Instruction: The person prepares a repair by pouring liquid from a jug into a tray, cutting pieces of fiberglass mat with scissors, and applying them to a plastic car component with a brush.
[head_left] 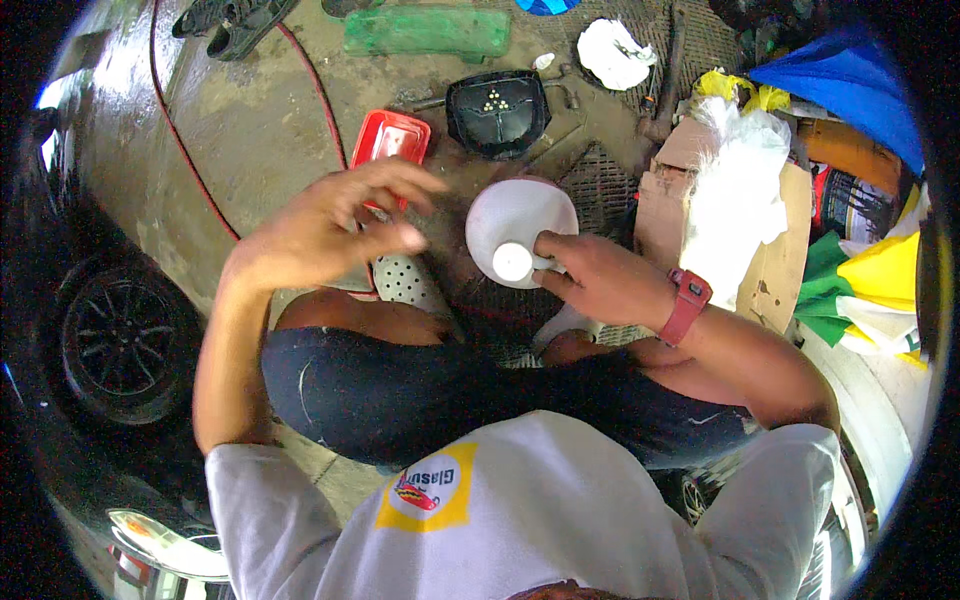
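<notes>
My right hand [595, 275] is closed, thumb and fingers pinching a small white round-ended piece [513, 262]. I cannot tell whether this piece is joined to the wide white bowl-like disc [520, 210] right behind it. The disc stands in front of my bent knees, between my feet. To the left, my raised left hand [330, 222] is empty, its fingers curved and apart and slightly blurred. Just beyond it lies a shallow red tray [393, 138], partly hidden by the fingers. A black tray [497, 112] holding several small pale bits sits beyond the disc.
A red hose [312, 75] crosses the wet floor near a green block [427, 32]. Cardboard [780, 270], a white plastic bag [735, 200] and coloured cloths [880, 275] crowd the right. A black car wheel [128, 335] stands close on the left.
</notes>
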